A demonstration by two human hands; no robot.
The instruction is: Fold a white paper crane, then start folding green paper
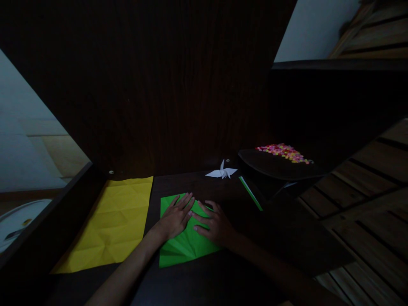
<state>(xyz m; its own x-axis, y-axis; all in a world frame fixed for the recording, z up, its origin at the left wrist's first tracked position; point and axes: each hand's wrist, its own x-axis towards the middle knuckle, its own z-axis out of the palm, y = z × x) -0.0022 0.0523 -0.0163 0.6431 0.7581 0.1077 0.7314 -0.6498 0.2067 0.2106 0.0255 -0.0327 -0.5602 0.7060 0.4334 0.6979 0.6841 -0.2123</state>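
Observation:
A green sheet of paper [191,242] with fold creases fanning across it lies on the dark table. My left hand [177,216] rests flat on its upper left part, fingers stretched out. On the right part of the sheet lies my right hand [215,223], its fingers spread and pointing left towards the other hand. The fingertips of both hands come close together near the sheet's middle. Parts of the sheet's upper and right edges are hidden under the hands.
Left of the green sheet lies a creased yellow sheet [124,225]. A white origami crane [222,173] sits behind, near the upright panel. A narrow green-and-white paper strip [250,193] lies to the right. Small colourful pieces [283,151] cover part of a dark shelf [270,168].

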